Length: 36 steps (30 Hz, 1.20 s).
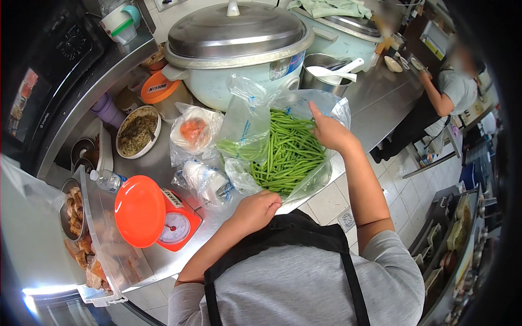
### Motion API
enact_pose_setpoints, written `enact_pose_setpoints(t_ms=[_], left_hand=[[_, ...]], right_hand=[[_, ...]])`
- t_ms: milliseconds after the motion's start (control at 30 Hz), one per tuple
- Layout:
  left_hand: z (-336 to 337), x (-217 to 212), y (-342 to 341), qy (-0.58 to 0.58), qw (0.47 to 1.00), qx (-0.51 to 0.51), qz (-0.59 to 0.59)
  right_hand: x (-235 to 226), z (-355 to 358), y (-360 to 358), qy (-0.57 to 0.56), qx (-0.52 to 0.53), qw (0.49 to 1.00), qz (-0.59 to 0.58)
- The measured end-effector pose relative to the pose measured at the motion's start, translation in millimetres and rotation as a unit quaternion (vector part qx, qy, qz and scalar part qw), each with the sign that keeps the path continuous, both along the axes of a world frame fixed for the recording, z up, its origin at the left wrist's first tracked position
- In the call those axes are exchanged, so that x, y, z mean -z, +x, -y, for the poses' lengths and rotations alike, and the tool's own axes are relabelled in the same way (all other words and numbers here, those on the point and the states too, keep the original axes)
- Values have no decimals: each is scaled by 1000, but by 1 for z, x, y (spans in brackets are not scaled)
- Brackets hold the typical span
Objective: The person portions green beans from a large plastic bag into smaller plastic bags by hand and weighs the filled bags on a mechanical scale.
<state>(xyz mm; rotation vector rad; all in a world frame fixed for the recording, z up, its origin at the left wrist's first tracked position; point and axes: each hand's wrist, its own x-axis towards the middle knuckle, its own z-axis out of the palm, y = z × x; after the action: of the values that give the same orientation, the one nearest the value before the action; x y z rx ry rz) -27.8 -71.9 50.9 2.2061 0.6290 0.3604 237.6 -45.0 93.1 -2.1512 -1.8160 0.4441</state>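
A clear plastic bag (340, 111) lies wide open on the steel counter in front of me, full of green beans (291, 146). My left hand (256, 209) is closed on the bag's near edge, thumb and fingers pinched together. At the bag's right side, my right hand (330, 129) grips the plastic, one digit stretched along the rim and the other fingers partly hidden. Part of the bag stands up in a crumpled flap (246, 114) at the left of the beans. Left of it sit a plastic bag with something orange inside (193, 130) and another wrapped bundle (204, 182).
A red kitchen scale (182, 220) stands at left near a clear bin of meat pieces (122, 261). Behind are a large lidded cooker (234, 70), an orange-lidded tub (157, 89), a bowl (138, 133) and a metal pot with ladles (326, 76). A person (457, 92) stands at right.
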Motion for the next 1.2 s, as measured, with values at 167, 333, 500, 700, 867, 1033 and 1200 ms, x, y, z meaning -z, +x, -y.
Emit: enact_pose_setpoints(t_ms=[167, 333, 500, 700, 867, 1033, 1200], left_hand=[[1, 0, -1, 4, 1000, -3, -8], [1, 5, 5, 23, 999, 35, -11], [2, -1, 5, 17, 999, 17, -20], [3, -6, 5, 6, 1000, 12, -25], [5, -9, 6, 6, 1000, 12, -26], [4, -4, 0, 2, 1000, 6, -25], [1, 3, 0, 18, 1000, 1, -20]], right_hand=[[-9, 0, -2, -39, 24, 998, 43], [2, -11, 2, 30, 45, 996, 69], [37, -35, -35, -83, 32, 995, 40], [40, -26, -42, -107, 66, 990, 70], [49, -18, -24, -59, 93, 994, -16], [29, -7, -18, 22, 56, 993, -105], [23, -14, -19, 157, 57, 950, -262]])
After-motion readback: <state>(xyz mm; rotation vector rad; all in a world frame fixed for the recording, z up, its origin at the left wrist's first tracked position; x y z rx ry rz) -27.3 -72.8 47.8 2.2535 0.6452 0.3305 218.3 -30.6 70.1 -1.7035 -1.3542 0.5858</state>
